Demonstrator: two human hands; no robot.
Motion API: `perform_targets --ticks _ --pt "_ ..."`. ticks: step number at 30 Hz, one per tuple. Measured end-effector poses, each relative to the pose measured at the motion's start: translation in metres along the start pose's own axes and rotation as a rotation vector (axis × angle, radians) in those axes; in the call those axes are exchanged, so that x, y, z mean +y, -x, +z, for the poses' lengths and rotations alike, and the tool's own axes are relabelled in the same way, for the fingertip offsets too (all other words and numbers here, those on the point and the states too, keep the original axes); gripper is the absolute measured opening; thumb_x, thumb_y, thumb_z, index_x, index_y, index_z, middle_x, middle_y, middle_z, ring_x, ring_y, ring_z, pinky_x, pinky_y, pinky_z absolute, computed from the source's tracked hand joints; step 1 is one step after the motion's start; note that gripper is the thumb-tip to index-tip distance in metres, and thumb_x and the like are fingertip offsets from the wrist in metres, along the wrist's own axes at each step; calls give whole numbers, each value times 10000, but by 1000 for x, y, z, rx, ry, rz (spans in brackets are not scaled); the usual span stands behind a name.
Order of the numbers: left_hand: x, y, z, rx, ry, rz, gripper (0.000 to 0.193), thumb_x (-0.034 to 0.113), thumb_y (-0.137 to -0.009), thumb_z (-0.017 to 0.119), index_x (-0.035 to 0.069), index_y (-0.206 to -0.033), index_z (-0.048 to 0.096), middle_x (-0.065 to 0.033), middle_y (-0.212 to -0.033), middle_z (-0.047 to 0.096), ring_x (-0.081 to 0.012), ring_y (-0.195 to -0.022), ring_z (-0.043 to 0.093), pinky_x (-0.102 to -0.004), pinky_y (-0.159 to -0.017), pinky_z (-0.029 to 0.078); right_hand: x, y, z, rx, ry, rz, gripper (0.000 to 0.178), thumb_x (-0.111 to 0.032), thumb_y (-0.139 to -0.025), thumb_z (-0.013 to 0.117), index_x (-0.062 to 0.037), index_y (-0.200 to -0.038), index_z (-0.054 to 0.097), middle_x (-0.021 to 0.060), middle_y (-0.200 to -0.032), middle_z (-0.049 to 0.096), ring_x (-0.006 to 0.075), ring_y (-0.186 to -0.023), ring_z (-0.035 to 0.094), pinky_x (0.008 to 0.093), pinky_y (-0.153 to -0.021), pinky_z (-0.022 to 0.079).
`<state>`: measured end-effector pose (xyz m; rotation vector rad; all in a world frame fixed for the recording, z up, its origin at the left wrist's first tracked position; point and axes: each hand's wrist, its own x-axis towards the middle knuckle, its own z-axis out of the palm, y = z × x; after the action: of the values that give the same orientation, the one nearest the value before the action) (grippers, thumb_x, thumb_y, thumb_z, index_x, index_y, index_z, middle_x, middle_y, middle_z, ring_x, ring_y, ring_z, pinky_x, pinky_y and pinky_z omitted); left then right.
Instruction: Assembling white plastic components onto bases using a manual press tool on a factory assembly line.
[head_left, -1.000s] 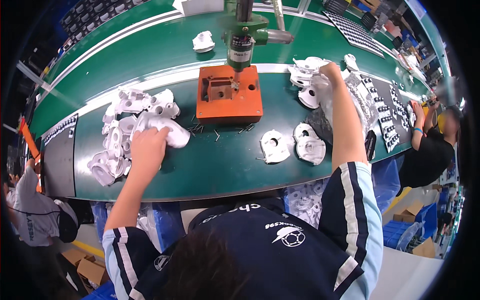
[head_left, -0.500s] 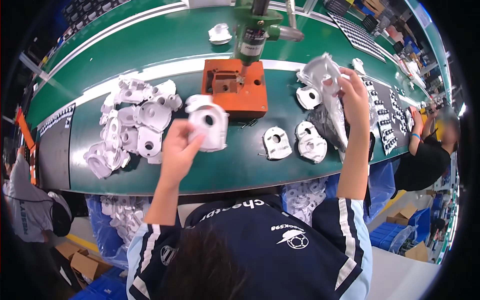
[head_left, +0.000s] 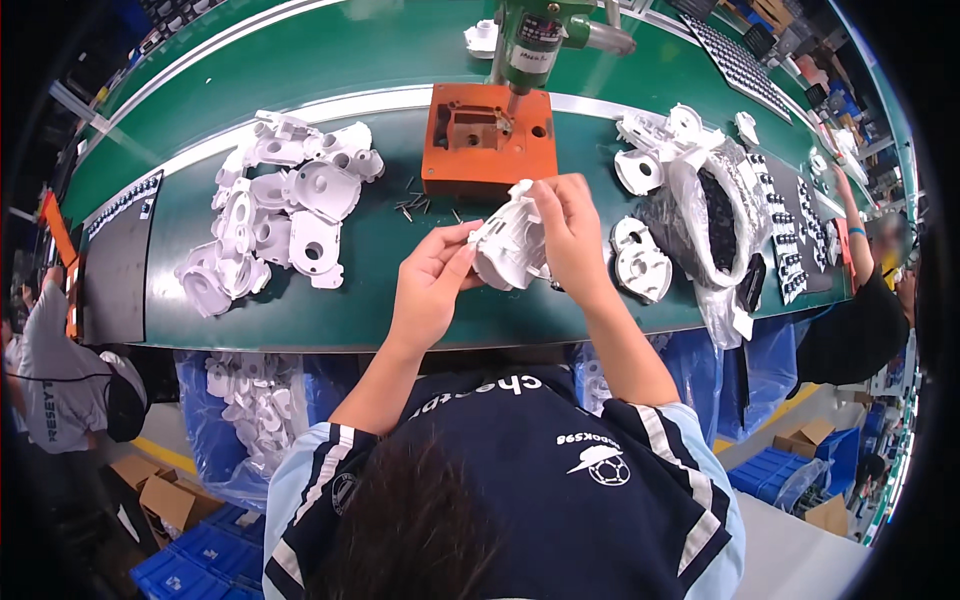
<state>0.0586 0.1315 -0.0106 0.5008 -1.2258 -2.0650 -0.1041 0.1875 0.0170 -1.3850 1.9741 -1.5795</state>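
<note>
Both my hands hold a white plastic housing (head_left: pixel 508 248) in front of the press, tilted up above the table. My left hand (head_left: pixel 432 285) pinches its left edge between thumb and fingers. Fingers of my right hand (head_left: pixel 572 240) are bent over its upper right side. Whether it is one part or two together, I cannot tell. Just behind the hands stands an orange fixture block (head_left: pixel 490 175) beneath a green press (head_left: pixel 532 45). Several small metal pins (head_left: pixel 415 203) lie by the block's left front corner. Another white housing (head_left: pixel 641 262) rests flat right of my right hand.
A heap of white housings (head_left: pixel 325 190) covers the left of the green table (head_left: pixel 390 310). At right are more white parts (head_left: pixel 638 172), an open clear plastic bag (head_left: pixel 690 215) and strips of small black parts (head_left: pixel 790 240). A blue-lined bin (head_left: pixel 215 430) of white parts stands below the front edge.
My right hand has come from the white parts and bag at the right to the middle. My left hand's housing is now tilted, with both hands on it. The whole view has shifted somewhat.
</note>
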Motion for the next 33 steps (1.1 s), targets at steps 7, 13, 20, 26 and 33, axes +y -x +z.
perform_targets --ticks 7,13,20,26,33 --pt "-22 17 7 -16 113 10 205 114 -957 456 -25 -1094 518 -79 -1029 592 -99 -911 575 -271 -810 500 40 9 12 13 -550 390 109 -156 -931 492 -51 -934 465 52 -782 563 90 -637 543 203 -579 452" --pt "-27 20 24 89 -24 170 117 85 -922 531 -25 -956 511 -85 -1060 565 -106 -889 571 -236 -764 488 33 11 16 36 -621 581 86 -90 -898 482 -42 -967 465 70 -798 570 111 -653 560 246 -549 461" --pt "-14 9 24 81 -98 -14 178 83 -892 586 -48 -986 511 -86 -984 587 -85 -809 562 -219 -695 461 6 21 24 121 -433 164 106 -87 -893 470 -24 -978 474 43 -823 514 103 -716 494 212 -651 410" --pt "17 -24 -5 42 -711 365 151 31 -804 646 -12 -905 543 -52 -862 579 -109 -716 565 -262 -636 462 36 15 -15 -29 -595 317 157 -104 -894 458 15 -971 524 106 -878 603 178 -813 578 305 -755 451" --pt "43 -105 -29 -68 -1572 865 125 67 -771 611 65 -885 561 -68 -929 574 -276 -753 604 -354 -633 495 53 34 -51 -155 696 -335 160 -72 -693 647 -33 -847 623 84 -821 601 270 -824 548 360 -787 417"
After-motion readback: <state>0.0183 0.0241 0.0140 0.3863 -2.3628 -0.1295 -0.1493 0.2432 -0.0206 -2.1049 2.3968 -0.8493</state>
